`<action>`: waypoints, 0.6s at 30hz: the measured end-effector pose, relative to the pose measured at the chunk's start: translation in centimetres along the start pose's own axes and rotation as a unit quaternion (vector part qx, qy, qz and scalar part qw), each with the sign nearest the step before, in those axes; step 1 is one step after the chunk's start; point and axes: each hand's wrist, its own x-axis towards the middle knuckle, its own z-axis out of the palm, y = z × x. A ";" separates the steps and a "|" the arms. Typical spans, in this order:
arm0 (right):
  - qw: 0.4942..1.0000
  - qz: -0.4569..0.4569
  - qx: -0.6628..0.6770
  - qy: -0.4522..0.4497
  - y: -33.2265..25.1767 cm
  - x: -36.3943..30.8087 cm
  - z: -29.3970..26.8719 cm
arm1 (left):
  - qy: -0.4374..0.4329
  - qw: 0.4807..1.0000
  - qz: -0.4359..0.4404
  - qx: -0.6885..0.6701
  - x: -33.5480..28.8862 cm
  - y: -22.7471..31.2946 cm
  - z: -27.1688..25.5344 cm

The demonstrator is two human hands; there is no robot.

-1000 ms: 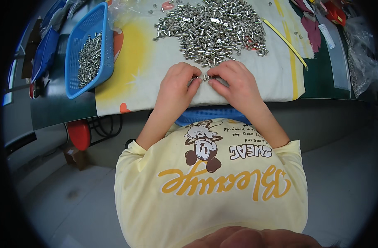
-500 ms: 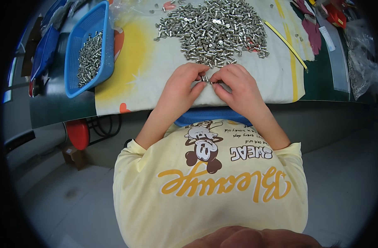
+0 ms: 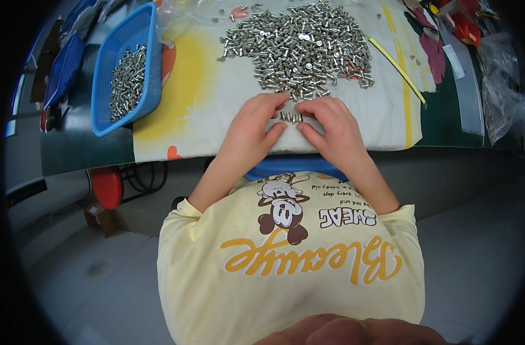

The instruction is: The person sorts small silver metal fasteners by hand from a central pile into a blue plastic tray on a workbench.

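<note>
A short row of small silvery metal rivet-like pieces (image 3: pixel 291 117) lies on the pale cloth (image 3: pixel 208 123), in the gap between my two hands. To the left of the row, my left hand (image 3: pixel 255 123) has its thumb and forefinger spread apart. My right hand (image 3: pixel 335 122) mirrors it on the other side, its thumb and forefinger also parted, close to the row's right end. Just beyond my fingertips spreads a large heap of similar shiny pieces (image 3: pixel 302 49). The curled lower fingers of both hands are partly hidden.
At the left stands a blue plastic basket (image 3: pixel 154 75), partly filled with metal pieces (image 3: pixel 128 83). A yellow strip (image 3: pixel 397 70) lies right of the heap. Clear plastic bags (image 3: pixel 501 95) sit far right. Another blue basket (image 3: pixel 294 167) shows under the table's front edge.
My fingertips were closed around a few pieces half a second ago. They have parted, and the pieces now lie in a row on the cloth between my hands.
</note>
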 end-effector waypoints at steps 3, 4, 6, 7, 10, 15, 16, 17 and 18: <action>0.999 -0.015 -0.039 0.008 -0.1 0.0 -0.2 | -0.004 0.999 0.026 0.020 0.2 -0.2 0.3; 0.999 -0.005 -0.051 0.001 -0.2 0.0 -0.3 | -0.006 0.999 0.026 0.020 0.3 -0.3 0.4; 0.999 0.004 -0.052 -0.007 -0.2 -0.2 -0.6 | -0.004 0.999 0.027 0.018 0.4 -0.4 0.5; 0.998 0.016 -0.051 -0.014 -0.2 -0.3 -0.7 | -0.007 0.999 0.028 0.017 0.4 -0.5 0.5; 0.999 0.020 -0.037 -0.020 -0.5 -0.4 -0.5 | -0.008 0.999 0.041 0.013 0.5 -0.6 0.6; 0.999 0.040 -0.011 -0.011 -0.6 -0.2 0.0 | -0.009 0.998 0.050 0.020 0.4 -0.4 0.6; 0.999 0.047 -0.002 -0.010 -0.7 -0.1 0.0 | 0.002 0.999 0.047 0.008 0.3 -0.6 0.8; 0.999 0.042 -0.005 -0.015 -0.8 -0.1 0.0 | 0.012 0.999 0.044 -0.005 0.1 -0.7 0.9; 0.999 0.050 -0.007 -0.017 -0.9 -0.1 -0.1 | 0.019 0.999 0.044 -0.007 0.0 -0.5 0.8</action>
